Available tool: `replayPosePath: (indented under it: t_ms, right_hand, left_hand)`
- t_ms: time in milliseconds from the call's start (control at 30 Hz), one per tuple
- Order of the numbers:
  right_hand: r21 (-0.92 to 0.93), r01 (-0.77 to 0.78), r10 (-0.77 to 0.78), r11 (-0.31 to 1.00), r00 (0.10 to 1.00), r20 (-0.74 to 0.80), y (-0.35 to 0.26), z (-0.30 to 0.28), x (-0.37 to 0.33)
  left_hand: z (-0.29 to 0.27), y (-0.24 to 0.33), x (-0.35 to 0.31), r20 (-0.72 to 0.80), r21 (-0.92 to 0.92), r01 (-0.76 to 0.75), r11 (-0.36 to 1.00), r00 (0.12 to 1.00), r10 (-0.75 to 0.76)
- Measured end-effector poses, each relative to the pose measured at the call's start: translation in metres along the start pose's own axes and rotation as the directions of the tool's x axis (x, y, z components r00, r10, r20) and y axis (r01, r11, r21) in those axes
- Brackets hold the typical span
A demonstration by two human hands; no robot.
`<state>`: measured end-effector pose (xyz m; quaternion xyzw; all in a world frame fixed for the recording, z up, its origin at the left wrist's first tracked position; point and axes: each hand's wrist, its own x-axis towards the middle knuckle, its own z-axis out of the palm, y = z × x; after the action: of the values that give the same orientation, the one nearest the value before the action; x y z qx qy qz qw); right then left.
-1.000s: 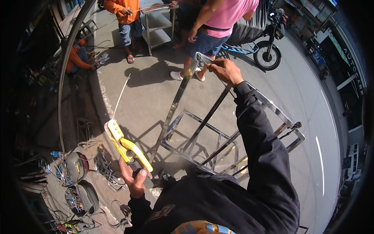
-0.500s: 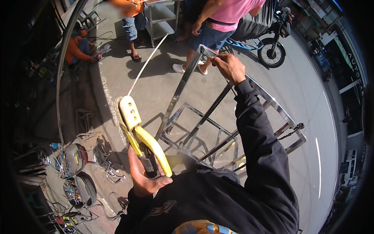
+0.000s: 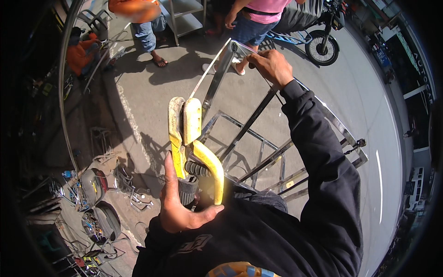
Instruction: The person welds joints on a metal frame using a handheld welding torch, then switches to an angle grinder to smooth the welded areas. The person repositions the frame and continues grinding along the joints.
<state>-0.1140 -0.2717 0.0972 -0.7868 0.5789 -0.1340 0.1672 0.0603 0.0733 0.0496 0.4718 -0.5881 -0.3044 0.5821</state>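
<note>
My left hand point(image 3: 179, 213) is closed around the grip of a yellow welding electrode holder point(image 3: 211, 161), its thumb at the lower end of the curved lever. A thin pale welding rod point(image 3: 208, 70) sticks up from the holder's jaws. Its far tip appears beside the upper corner of a shiny metal tube frame point(image 3: 215, 90); whether they touch I cannot tell. My right hand point(image 3: 273, 68) grips the frame near that corner, fingers wrapped over the tubing. Below it, the frame's bars spread down and to the right, partly hidden behind my right arm.
A person in a pink shirt point(image 3: 263, 16) stands just beyond the frame, and one in orange point(image 3: 134, 10) further left. Another person point(image 3: 79, 57) crouches at far left. Bags of tools point(image 3: 102, 221) and scattered metal lie at left. A motorcycle point(image 3: 321, 48) stands at back right.
My left hand has brought the electrode holder rightward and turned it, so the rod's tip has come to the frame's corner. My right hand keeps its grip on the frame.
</note>
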Motion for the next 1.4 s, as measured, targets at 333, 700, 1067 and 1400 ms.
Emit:
replayPosePath:
  t_ms: [333, 700, 1067, 1400]
  right_hand:
    - [-0.012, 0.070, -0.071, 0.997, 0.997, -0.031, -0.005, 0.001, -0.003]
    - [0.048, 0.048, -0.049, 0.998, 0.998, 0.027, -0.004, 0.002, -0.002]
    - [-0.019, 0.092, -0.092, 0.996, 0.996, -0.016, 0.001, 0.005, 0.003]
    - [-0.003, 0.063, -0.063, 0.998, 0.997, -0.040, -0.004, 0.006, -0.001]
  left_hand:
    - [-0.004, 0.003, 0.005, 0.002, 0.037, -0.006, 0.999, 1.000, 0.006]
    - [-0.007, 0.005, 0.006, 0.024, -0.011, 0.036, 0.999, 0.999, -0.036]
    - [-0.009, 0.004, 0.006, 0.039, -0.007, 0.042, 0.999, 0.998, -0.041]
    - [-0.014, 0.007, 0.008, 0.057, -0.005, 0.061, 0.998, 0.997, -0.061]
